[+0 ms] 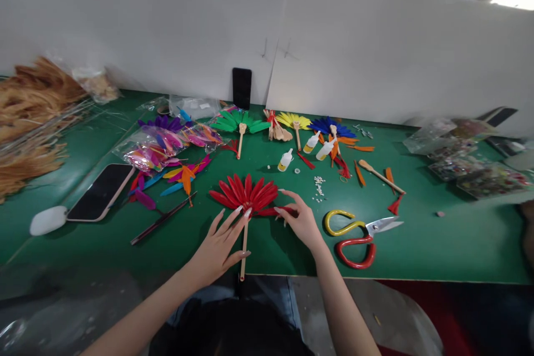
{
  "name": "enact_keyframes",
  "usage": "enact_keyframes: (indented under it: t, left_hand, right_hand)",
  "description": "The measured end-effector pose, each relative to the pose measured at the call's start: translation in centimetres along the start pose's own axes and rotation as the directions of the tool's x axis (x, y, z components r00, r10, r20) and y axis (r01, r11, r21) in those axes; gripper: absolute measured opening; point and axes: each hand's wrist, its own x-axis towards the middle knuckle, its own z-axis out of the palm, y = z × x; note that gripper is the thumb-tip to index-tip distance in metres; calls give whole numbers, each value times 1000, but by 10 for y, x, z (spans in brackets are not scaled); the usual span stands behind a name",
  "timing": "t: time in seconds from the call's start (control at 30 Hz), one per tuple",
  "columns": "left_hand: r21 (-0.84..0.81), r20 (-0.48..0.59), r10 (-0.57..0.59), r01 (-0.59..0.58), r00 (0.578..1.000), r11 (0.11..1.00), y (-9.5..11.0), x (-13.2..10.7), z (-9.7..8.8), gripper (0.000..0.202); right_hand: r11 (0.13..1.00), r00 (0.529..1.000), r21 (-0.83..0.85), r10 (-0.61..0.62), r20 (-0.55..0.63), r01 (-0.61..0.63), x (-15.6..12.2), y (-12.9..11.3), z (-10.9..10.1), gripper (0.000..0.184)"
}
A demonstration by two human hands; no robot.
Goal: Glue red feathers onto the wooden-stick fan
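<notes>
A fan of red feathers (246,192) on a thin wooden handle (244,247) lies on the green table in front of me. My left hand (223,245) is stretched out from the left, fingers apart, with its fingertips resting on the fan where the feathers meet the handle. At the fan's right edge, my right hand (298,217) pinches a red feather (267,212) that lies almost sideways. To the right are scissors (367,233) with one yellow and one red handle loop, blades partly apart. Small white beads (319,188) are scattered beyond my right hand.
Green (242,122), yellow (295,122) and blue feather fans (332,127) lie at the back near several glue bottles (286,160). Tweezers (162,218), a phone (100,192) and bagged coloured feathers (150,147) are on the left. Bags of beads (471,161) lie far right.
</notes>
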Motion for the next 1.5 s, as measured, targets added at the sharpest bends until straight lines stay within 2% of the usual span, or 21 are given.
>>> enact_keyframes:
  t: [0.23,0.57,0.67,0.8,0.9,1.17,1.5]
  left_hand:
    - [44,-13,36,-36,999,998,-1,0,5,73]
    - [59,-31,45,-43,999,997,-1,1,6,75]
    - [54,-25,46,-45,999,998,-1,1,6,74]
    - [47,-26,37,-36,999,998,0,1,5,74]
    - [46,-36,39,-37,999,998,1,1,4,75]
    - [20,-22,22,-21,1000,1000,0,0,3,74]
    - [31,-12,27,-27,1000,999,-1,2,5,73]
  right_hand:
    - [999,1000,-46,0,-2,0,3,1,1,49]
    - [1000,1000,-20,23,11,-23,6,-1,0,48]
    - [1000,1000,-19,21,-13,-21,8,1,0,42]
    - [996,993,12,92,-70,-92,14,8,1,44]
    - [990,988,32,137,-71,-135,21,11,2,46]
    - [995,996,-49,88,3,-88,36,-1,7,40]
    - [994,995,-44,102,-8,-102,45,1,12,40]
